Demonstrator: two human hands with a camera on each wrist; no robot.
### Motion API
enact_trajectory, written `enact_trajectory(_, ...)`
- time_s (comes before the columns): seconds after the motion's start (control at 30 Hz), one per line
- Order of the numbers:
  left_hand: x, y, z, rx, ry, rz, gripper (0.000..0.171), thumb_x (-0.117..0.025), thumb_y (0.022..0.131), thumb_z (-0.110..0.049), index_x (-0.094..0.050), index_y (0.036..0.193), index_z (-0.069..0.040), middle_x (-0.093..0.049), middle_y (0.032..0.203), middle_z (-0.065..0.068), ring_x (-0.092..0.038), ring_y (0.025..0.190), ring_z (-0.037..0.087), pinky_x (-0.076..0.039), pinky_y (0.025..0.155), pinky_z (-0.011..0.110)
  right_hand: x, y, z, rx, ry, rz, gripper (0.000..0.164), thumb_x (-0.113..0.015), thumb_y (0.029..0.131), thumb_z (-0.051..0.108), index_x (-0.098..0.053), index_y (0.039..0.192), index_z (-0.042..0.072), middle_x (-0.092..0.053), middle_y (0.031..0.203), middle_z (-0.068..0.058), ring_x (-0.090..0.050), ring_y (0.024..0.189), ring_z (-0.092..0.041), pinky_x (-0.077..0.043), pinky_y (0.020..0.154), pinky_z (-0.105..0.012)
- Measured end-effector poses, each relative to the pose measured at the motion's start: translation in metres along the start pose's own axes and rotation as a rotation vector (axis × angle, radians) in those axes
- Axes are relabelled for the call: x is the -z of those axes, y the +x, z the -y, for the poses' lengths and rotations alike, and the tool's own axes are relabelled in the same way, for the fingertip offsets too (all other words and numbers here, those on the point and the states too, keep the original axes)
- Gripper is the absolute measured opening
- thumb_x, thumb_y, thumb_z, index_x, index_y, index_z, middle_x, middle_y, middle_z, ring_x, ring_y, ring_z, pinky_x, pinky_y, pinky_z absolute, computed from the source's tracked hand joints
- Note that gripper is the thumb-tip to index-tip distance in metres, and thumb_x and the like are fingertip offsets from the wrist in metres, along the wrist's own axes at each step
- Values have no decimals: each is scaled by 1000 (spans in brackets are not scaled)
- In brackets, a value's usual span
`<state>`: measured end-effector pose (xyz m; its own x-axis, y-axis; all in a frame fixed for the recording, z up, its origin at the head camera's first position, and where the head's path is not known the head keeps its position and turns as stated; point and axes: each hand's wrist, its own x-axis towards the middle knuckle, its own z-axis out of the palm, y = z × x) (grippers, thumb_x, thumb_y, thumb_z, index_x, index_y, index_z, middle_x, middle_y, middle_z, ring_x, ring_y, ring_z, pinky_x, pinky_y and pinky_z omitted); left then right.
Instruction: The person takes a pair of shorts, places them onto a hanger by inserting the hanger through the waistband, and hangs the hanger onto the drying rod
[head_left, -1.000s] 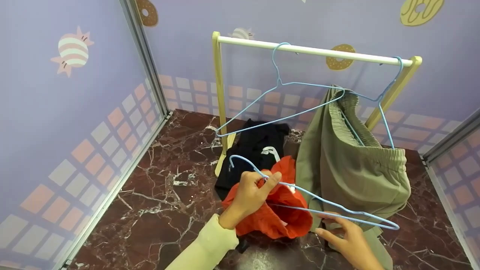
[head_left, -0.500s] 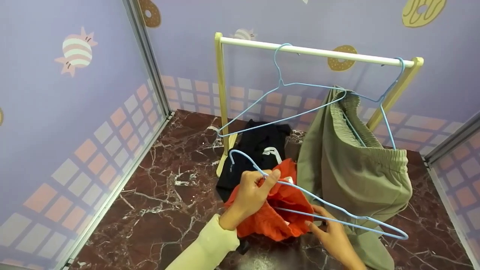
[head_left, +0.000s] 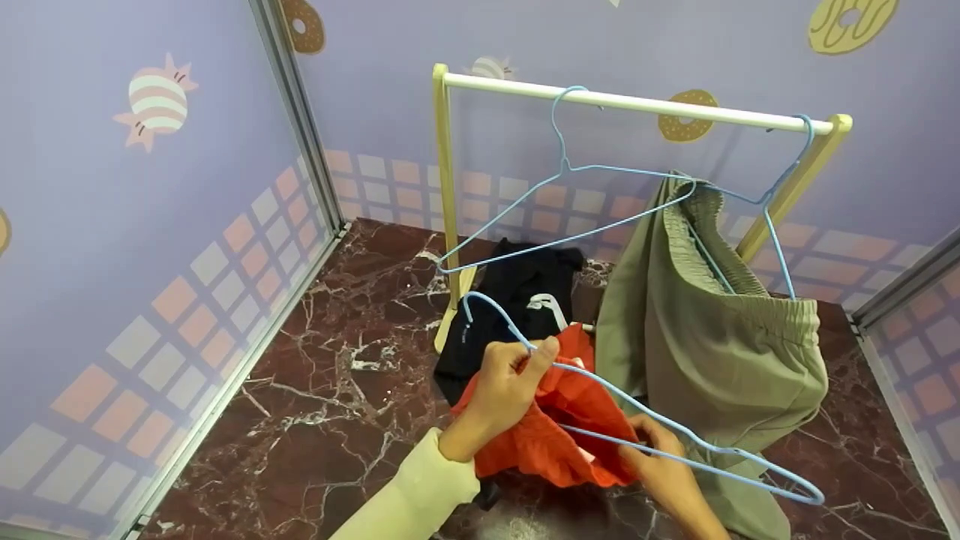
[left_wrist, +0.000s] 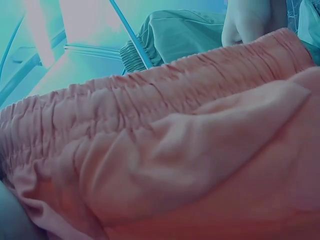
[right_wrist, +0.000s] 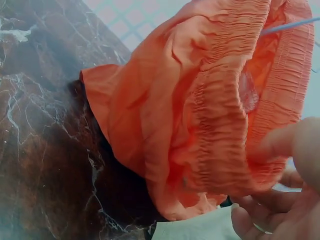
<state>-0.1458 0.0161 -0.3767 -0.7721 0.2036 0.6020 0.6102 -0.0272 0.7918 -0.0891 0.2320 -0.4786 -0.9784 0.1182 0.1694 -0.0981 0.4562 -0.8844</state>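
Note:
A pair of orange elastic-waist shorts point(head_left: 551, 450) hangs below my hands, its waistband gathered and facing up. My left hand point(head_left: 502, 390) grips a light blue wire hanger point(head_left: 645, 397) near its neck together with the shorts' waistband. The hanger's lower bar enters the waist opening, while its right end sticks out past the fabric. My right hand point(head_left: 664, 457) pinches the right side of the waistband, with the thumb inside the opening in the right wrist view. A pale label point(right_wrist: 248, 92) shows within the waist. The waistband point(left_wrist: 150, 85) fills much of the left wrist view.
Behind stands a rack with a white rail point(head_left: 637, 103) and wooden posts. From it hang a bare blue hanger point(head_left: 562, 161) and one bearing olive trousers point(head_left: 720, 360). Black clothing point(head_left: 517, 292) with a white strip lies on the marbled floor point(head_left: 352, 390). Patterned walls enclose the space.
My right hand has moved left from beside the hanger and taken hold of the waistband, drawing its edge slightly right and down. The hanger's right end has swung lower; my left hand keeps its grip.

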Motion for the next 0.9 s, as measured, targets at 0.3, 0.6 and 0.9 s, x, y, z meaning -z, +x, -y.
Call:
enact_trajectory(0.3, 5, 0, 0, 39, 50, -21, 46, -52, 91, -7, -35, 47, -7, -28, 48, -2, -30, 45, 4, -24, 45, 16, 10, 4, -24, -44, 67, -104, 16, -60, 74, -13, -52, 84, -2, -49, 65, 9, -46, 57, 0, -40, 52, -19)
enact_trajectory(0.6, 11, -1, 15, 38, 97, -71, 48, -54, 91, -12, -35, 47, -8, -31, 47, -5, -34, 43, 3, -27, 42, 18, 40, 3, -13, -163, 286, -113, 16, -58, 78, -12, -48, 85, -1, -52, 66, 7, -50, 56, -3, -43, 49, -20)
enact_trajectory(0.9, 15, -3, 39, 50, 170, -101, 49, -55, 91, -23, -37, 46, -12, -31, 47, -9, -36, 43, 6, -27, 42, 19, 65, 1, 9, -139, 463, -80, 10, -58, 83, -6, -52, 86, 1, -58, 74, 5, -55, 65, -4, -45, 56, -20)
